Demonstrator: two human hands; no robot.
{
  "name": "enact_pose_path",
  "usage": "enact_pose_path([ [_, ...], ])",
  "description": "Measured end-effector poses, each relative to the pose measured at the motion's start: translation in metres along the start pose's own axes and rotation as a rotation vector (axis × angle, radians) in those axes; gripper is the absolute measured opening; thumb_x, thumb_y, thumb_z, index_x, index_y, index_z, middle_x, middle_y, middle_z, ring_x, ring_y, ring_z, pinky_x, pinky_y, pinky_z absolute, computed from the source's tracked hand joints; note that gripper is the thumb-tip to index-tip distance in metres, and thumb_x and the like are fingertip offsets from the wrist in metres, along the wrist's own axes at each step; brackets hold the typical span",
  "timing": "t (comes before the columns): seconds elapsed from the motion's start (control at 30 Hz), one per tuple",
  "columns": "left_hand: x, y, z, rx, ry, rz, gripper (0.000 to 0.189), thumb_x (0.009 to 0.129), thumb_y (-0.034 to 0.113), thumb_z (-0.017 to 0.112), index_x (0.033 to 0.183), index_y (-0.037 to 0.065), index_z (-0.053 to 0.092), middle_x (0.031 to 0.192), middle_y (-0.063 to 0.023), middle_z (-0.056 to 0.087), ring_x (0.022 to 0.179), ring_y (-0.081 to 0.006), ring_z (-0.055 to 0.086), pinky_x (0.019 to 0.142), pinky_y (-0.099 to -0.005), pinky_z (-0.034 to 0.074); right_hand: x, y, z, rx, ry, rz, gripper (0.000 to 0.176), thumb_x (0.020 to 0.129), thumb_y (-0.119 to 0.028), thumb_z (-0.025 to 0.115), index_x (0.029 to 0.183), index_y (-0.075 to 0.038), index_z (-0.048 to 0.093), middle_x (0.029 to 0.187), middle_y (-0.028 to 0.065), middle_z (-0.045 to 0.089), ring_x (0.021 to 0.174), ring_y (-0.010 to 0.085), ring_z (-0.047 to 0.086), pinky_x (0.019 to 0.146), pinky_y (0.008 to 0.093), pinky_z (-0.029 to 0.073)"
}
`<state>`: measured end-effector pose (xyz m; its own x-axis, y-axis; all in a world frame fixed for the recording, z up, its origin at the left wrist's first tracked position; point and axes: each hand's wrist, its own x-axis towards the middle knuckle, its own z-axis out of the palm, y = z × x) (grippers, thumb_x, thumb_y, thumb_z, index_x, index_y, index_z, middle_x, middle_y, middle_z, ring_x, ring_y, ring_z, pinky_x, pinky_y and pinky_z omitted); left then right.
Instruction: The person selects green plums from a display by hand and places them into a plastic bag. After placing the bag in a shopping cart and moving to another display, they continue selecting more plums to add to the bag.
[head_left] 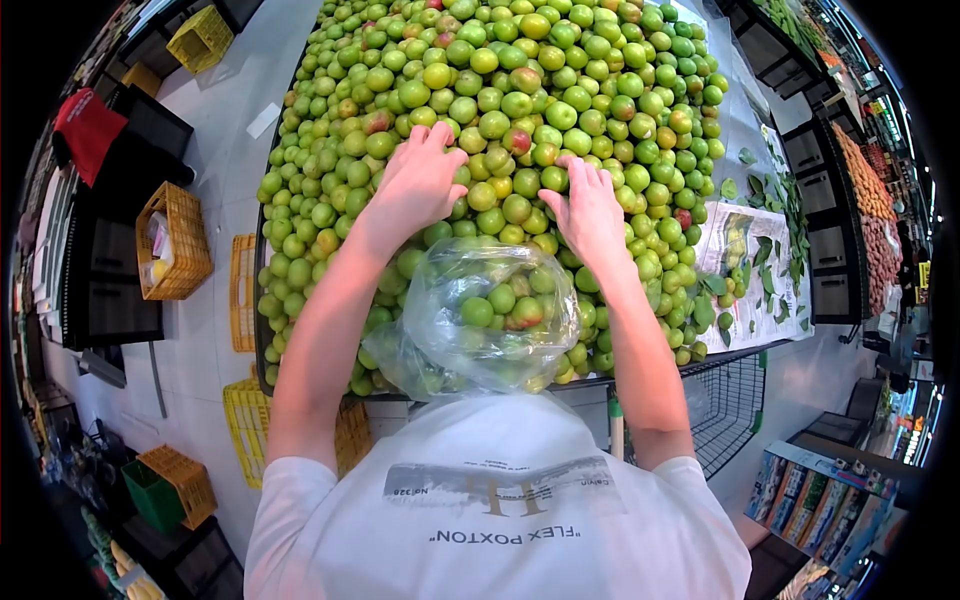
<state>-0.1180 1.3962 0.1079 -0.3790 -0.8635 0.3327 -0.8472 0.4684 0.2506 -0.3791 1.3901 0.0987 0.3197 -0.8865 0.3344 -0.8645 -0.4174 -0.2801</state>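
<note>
A wide heap of green plum-like fruit [560, 60], some blushed yellow or red, fills the stand in front of me. My left hand [420, 178] rests over the heap with its thumb apart from the fingers and nothing held. To its right, my right hand [588, 208] touches the fruit, its thumb and fingers also apart and no fruit lifted. Between my forearms, close to my chest, a clear plastic bag [425, 345] sits with its mouth open. A few green fruits [500, 300] show inside it, one with a red patch.
Leafy sprigs [765, 250] lie on newspaper [725, 235] right of the heap. A wire shopping cart [725, 400] stands below the stand's right corner. Yellow crates [175, 240] are on the left, near a person in a red top [88, 130]. Boxed goods [820, 505] stand lower right.
</note>
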Motion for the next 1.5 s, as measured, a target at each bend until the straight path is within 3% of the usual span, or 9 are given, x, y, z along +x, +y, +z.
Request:
enact_pose_path([
  [0.13,0.003,0.01,0.005,0.067,0.022,-0.107,0.041,0.072,0.016,0.082,0.108,0.003,0.068,0.118,-0.0179,0.055,0.108,-0.0357,0.058,0.093,-0.0448,0.052,-0.001,0.005,0.004,0.041,0.058,-0.05,0.048,0.092,-0.025,0.074,0.131,-0.006,0.054,0.115,0.0165,0.066,0.106,0.0352,0.06,0.09,0.0437,0.053],
  [0.23,0.006,0.016,0.003,0.106,0.001,-0.242,0.042,0.07,0.016,0.082,0.107,0.004,0.069,0.118,-0.018,0.056,0.107,-0.0356,0.059,0.094,-0.044,0.052,-0.009,0.001,-0.005,0.732,0.134,0.268,0.032,0.106,-0.025,0.058,0.13,-0.005,0.056,0.113,0.0149,0.07,0.088,0.0234,0.066,0.079,0.0377,0.054],
  [0.33,0.002,0.012,0.008,0.033,0.062,-0.264,0.041,0.07,0.017,0.082,0.107,0.005,0.07,0.118,-0.0167,0.059,0.108,-0.0346,0.06,0.095,-0.043,0.052,-0.024,-0.005,-0.034,1.7,-0.12,0.564,0.042,0.111,-0.036,0.044,0.135,-0.003,0.057,0.105,0.0094,0.069,0.084,0.0138,0.062,0.066,0.0262,0.049],
  [0.43,-0.003,0.012,0.0,-0.099,0.253,-0.243,0.039,0.069,0.016,0.085,0.104,0.005,0.072,0.117,-0.0136,0.066,0.109,-0.0337,0.063,0.097,-0.0414,0.052,-0.044,-0.014,-0.047,1.911,-0.31,0.661,0.046,0.111,-0.039,0.044,0.134,-0.001,0.055,0.098,0.0077,0.067,0.081,0.014,0.061,0.065,0.0267,0.048],
  [0.53,-0.017,0.039,-0.042,-0.26,0.344,-0.24,0.037,0.069,0.013,0.085,0.102,0.005,0.071,0.117,-0.0136,0.068,0.108,-0.0342,0.065,0.098,-0.0404,0.052,-0.071,-0.034,-0.051,1.258,-0.349,0.339,0.038,0.106,-0.033,0.057,0.132,-0.005,0.058,0.102,0.0072,0.067,0.084,0.0168,0.063,0.071,0.031,0.051],
  [0.7,-0.078,0.102,-0.064,-0.729,-0.059,-0.114,0.037,0.069,0.013,0.083,0.102,0.005,0.07,0.122,-0.0152,0.067,0.111,-0.0348,0.066,0.097,-0.042,0.053,-0.098,-0.051,-0.04,0.451,-0.339,-0.173,0.046,0.092,-0.021,0.073,0.133,-0.009,0.058,0.104,0.0116,0.065,0.1,0.0302,0.063,0.088,0.0402,0.052],
  [0.87,-0.109,0.123,-0.026,-0.25,-0.042,-0.379,0.042,0.079,0.019,0.082,0.115,0.005,0.067,0.136,-0.0184,0.061,0.118,-0.0379,0.063,0.1,-0.0432,0.052,-0.102,-0.058,-0.029,0.346,-0.278,-0.203,0.072,0.076,-0.017,0.083,0.142,-0.012,0.053,0.13,0.0111,0.053,0.118,0.0337,0.052,0.101,0.0437,0.047],
  [1.17,-0.126,0.114,-0.02,-0.158,-0.028,-0.346,0.045,0.091,0.024,0.074,0.13,0.006,0.062,0.137,-0.0207,0.059,0.12,-0.0393,0.06,0.095,-0.0454,0.054,-0.121,-0.067,-0.029,0.286,-0.268,-0.161,0.078,0.082,-0.015,0.079,0.152,-0.012,0.043,0.155,0.0184,0.04,0.14,0.0388,0.042,0.112,0.0514,0.04],
  [1.5,-0.071,0.09,-0.033,-0.272,0.083,-0.267,0.032,0.092,0.014,0.073,0.123,0.007,0.064,0.115,-0.0125,0.065,0.102,-0.0331,0.066,0.085,-0.0419,0.055,-0.076,-0.004,-0.037,0.184,0.108,-0.006,0.045,0.087,-0.01,0.075,0.129,-0.005,0.062,0.121,0.0156,0.066,0.111,0.036,0.062,0.095,0.0437,0.053],
])
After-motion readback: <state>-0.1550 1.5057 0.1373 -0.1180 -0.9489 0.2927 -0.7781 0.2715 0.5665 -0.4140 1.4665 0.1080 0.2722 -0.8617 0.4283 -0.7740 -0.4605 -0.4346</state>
